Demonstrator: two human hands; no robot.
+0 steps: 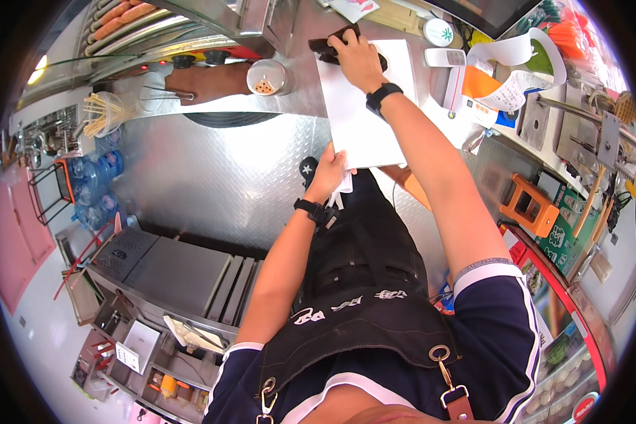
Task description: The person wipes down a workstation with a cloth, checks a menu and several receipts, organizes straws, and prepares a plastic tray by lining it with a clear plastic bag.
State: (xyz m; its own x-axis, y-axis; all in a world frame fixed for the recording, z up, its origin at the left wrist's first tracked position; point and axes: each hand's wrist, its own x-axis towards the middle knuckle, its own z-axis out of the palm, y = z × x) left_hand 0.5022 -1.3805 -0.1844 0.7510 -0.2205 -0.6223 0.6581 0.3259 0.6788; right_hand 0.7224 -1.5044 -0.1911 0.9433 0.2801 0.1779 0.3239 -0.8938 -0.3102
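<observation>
A white rectangular board or sheet (363, 124) lies partly on the metal counter and juts over its front edge. My left hand (328, 172) grips its near left corner, fingers partly hidden beneath. At the far end, my right hand (355, 58) presses a dark brown cloth (323, 50) against the white surface, the fingers bent over the bunched fabric. Left of the sheet stands a shaker jar (266, 78) with a perforated lid, beside a brown cloth (212, 83) and metal tongs (175, 95).
A sausage roller grill (153, 32) stands at the upper left, near a tub of wooden sticks (103, 116). Curled receipt paper (509, 93) and a white remote-like device (445, 57) lie right of the sheet. Metal-lidded equipment (175, 270) is at the lower left, water bottles (93, 183) beyond it.
</observation>
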